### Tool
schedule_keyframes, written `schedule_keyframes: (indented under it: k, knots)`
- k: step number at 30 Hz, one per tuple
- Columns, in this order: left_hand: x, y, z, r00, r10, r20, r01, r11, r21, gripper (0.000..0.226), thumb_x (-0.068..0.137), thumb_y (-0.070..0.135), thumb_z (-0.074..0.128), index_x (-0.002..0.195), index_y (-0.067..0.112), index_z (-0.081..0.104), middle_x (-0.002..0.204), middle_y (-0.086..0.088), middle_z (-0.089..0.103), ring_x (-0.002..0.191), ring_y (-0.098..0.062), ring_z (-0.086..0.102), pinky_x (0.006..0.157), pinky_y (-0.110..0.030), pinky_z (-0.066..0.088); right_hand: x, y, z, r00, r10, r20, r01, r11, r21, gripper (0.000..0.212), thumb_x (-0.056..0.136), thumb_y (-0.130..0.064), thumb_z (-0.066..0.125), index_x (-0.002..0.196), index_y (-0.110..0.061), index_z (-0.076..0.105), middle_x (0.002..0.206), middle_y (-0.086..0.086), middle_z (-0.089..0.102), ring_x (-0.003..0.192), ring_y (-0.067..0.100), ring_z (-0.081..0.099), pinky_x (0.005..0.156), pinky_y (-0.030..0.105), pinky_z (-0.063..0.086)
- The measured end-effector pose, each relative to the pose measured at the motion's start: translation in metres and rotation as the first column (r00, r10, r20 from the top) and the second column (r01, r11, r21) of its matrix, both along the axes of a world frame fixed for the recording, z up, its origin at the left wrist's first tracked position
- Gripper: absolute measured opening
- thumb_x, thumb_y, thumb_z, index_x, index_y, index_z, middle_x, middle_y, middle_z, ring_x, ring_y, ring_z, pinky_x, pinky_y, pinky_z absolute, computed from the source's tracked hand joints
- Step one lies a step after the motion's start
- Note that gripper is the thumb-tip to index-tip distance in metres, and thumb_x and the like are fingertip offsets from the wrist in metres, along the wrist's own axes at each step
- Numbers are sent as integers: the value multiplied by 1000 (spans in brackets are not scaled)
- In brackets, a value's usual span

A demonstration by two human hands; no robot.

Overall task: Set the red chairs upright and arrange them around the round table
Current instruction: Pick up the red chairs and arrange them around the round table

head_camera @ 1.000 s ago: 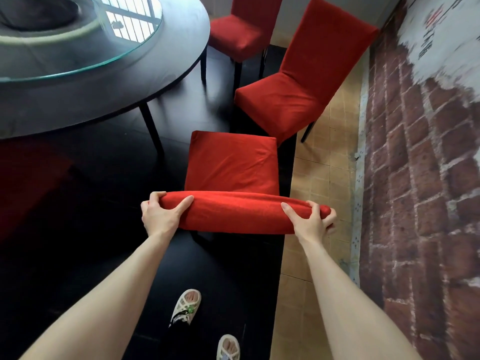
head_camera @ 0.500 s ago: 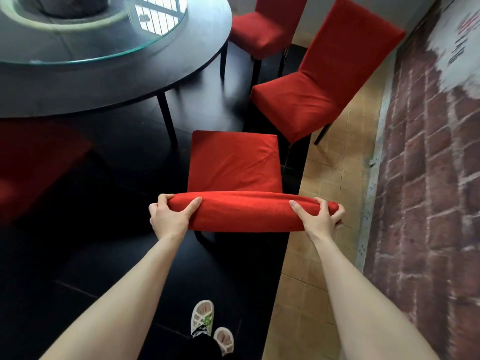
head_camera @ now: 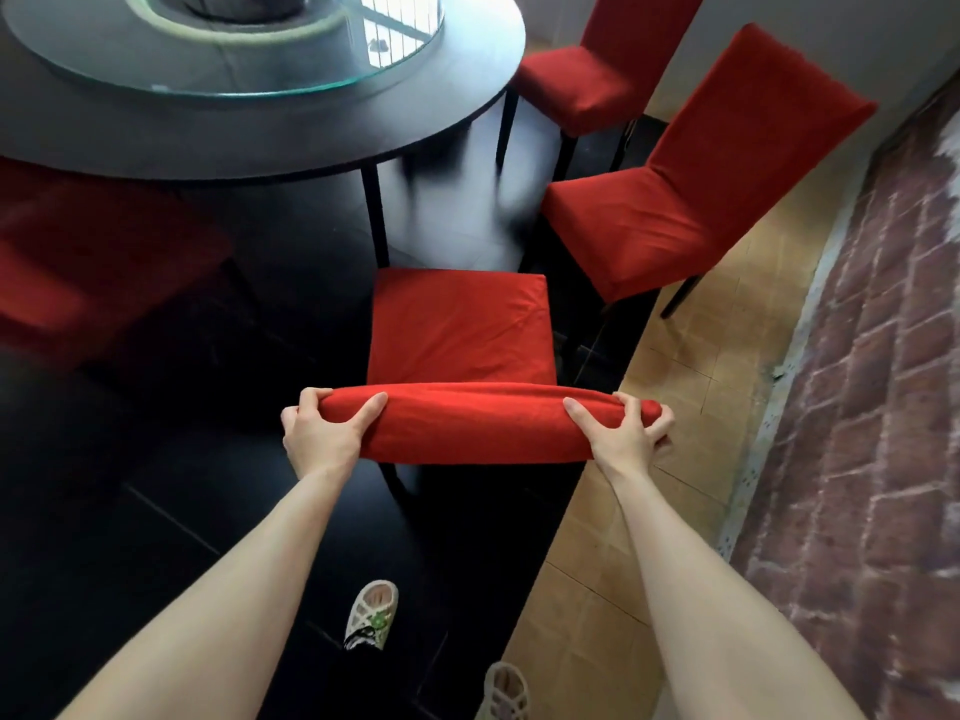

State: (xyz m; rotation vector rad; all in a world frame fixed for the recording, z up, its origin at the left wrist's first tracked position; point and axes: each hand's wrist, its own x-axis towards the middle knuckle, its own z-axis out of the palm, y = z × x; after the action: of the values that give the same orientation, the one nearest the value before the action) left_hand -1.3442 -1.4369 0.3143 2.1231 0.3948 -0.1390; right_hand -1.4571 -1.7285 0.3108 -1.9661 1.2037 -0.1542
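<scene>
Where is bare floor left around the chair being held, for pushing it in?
Free: the floor ahead of the held chair, between the table leg and the right-hand chair; the dark floor on its left; the tan tiles by the brick wall. Crowded: its front right corner, near the right-hand chair.

You push the chair [head_camera: 457,324] forward toward the table [head_camera: 311,148]. A second ago a stretch of dark floor lay between the seat's front edge and the table leg [head_camera: 375,215]. Now the foot of that leg meets the seat's front left corner in view, and the table's rim reaches much closer to the seat. The neighbouring chair [head_camera: 623,236] on your right met your seat's corner in view before; now a dark gap shows between them. You step along with it: your left shoe [head_camera: 371,615] and right shoe [head_camera: 503,693], close together half a second ago, stand apart again. More of the blurred chair [head_camera: 78,262] at the left shows below the table's rim.
</scene>
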Motion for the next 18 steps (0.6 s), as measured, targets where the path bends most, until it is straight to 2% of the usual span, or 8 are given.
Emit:
schedule_keyframes:
  k: [4, 8, 10, 14, 18]
  knots:
    - [-33, -5, 0, 997, 80, 20, -80, 997, 6, 63, 67, 61, 79, 111, 22, 55, 114, 0, 42, 108, -25, 53, 95, -39, 48, -6, -15, 4, 996, 83, -10, -83, 996, 9, 76, 68, -71, 72, 128, -30, 49, 149, -8, -2, 136, 34, 10, 95, 43, 40]
    - [-67, -13, -2, 987, 159, 9, -159, 987, 7, 64, 67, 62, 79, 111, 23, 55, 113, 2, 41, 101, -20, 49, 92, -38, 47, -18, -27, 4, 987, 161, -14, -161, 987, 6, 78, 68, -72, 71, 130, -30, 49, 151, -5, -1, 136, 33, 9, 88, 37, 36]
    - [-82, -16, -3, 982, 186, 13, -186, 982, 7, 64, 66, 64, 78, 110, 23, 54, 113, 3, 41, 100, -18, 48, 89, -37, 47, -23, -33, 3, 981, 193, -14, -193, 981, 6, 79, 68, -71, 71, 131, -30, 48, 151, -5, -1, 137, 32, 8, 93, 39, 39]
    - [-107, -23, -4, 971, 235, 29, -236, 971, 44, 63, 67, 67, 76, 107, 23, 54, 111, 1, 44, 103, -23, 53, 86, -36, 45, -27, -46, 3, 970, 245, 0, -244, 970, 16, 80, 69, -69, 73, 134, -28, 48, 152, -3, -2, 137, 35, 15, 102, 43, 42]
    - [-125, -32, -5, 962, 272, 16, -272, 959, 74, 65, 67, 69, 74, 107, 23, 54, 113, -1, 46, 108, -30, 55, 90, -45, 50, -26, -55, 4, 959, 284, 18, -284, 959, 20, 81, 69, -67, 74, 135, -28, 48, 152, -3, -2, 137, 36, 23, 104, 39, 38]
